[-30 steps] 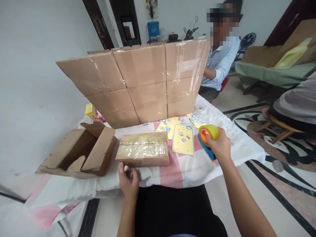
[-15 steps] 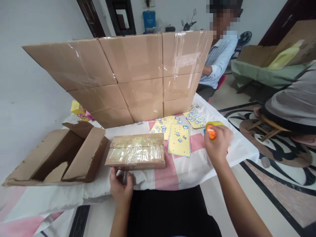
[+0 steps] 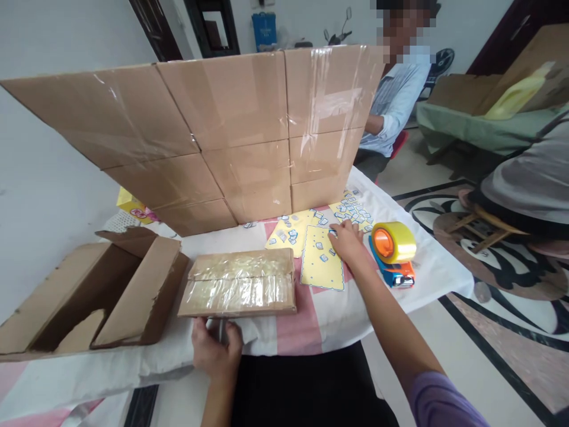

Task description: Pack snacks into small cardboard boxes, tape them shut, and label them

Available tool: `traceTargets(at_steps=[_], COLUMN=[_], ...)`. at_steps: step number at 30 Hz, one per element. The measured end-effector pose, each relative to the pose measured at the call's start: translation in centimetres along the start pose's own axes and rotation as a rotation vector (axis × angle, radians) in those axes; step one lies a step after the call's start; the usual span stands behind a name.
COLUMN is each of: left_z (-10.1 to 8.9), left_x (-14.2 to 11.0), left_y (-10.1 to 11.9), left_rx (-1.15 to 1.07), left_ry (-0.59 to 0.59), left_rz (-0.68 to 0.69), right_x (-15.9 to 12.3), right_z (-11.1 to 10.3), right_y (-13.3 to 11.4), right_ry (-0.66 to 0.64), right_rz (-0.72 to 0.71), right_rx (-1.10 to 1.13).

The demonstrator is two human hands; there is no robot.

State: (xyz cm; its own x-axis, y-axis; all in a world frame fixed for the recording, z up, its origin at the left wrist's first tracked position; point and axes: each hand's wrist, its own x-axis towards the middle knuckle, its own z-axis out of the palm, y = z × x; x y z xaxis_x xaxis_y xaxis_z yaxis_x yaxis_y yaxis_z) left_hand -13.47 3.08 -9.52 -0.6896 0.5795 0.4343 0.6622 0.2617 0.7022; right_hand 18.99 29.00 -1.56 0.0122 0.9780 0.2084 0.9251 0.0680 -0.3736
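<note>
On the cloth-covered desk [image 3: 340,317], an open-topped carton [image 3: 93,296] is seen, then the left hand [image 3: 217,350], loosely curled at the taped box's [image 3: 240,281] near edge. A yellow printed sheet [image 3: 322,261] is touched by the right hand [image 3: 348,240], fingers bent — neither grip can be judged — beside a tape dispenser [image 3: 395,249].

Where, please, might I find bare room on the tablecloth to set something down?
Bare tablecloth shows in front of the nearest yellow sheet and right of the tape dispenser. Crowded: the left, with open carton beside taped box, and below the cardboard wall.
</note>
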Motion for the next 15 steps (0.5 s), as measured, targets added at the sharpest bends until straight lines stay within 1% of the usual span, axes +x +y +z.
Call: traceTargets(at_steps=[2,4,8,12,15], left_z=[-0.2,-0.4,-0.5,-0.3,-0.1], left_x=[0.1,0.2,0.4,0.3,0.2], left_y=[0.4,0.9,1.5,1.1,0.7], left_rx=[0.087,0.162,0.205,0.191,0.210], left_ry=[0.033,0.041,0.034,0.062,0.049], left_rz=[0.026,0.035,0.011,0.024,0.011], right_x=[-0.4,-0.5,-0.3,0.4,2.7], right_z=[0.8,1.1,0.9,-0.6,-2.4], right_y=[-0.3,-0.1,0.6,1.0,1.2], right_ry=[-0.008,-0.010,-0.011,0.024,0.024], right_rz=[-0.011,-0.014,0.003,0.025,0.102], right_rx=[-0.016,-0.019,-0.006,0.012,-0.007])
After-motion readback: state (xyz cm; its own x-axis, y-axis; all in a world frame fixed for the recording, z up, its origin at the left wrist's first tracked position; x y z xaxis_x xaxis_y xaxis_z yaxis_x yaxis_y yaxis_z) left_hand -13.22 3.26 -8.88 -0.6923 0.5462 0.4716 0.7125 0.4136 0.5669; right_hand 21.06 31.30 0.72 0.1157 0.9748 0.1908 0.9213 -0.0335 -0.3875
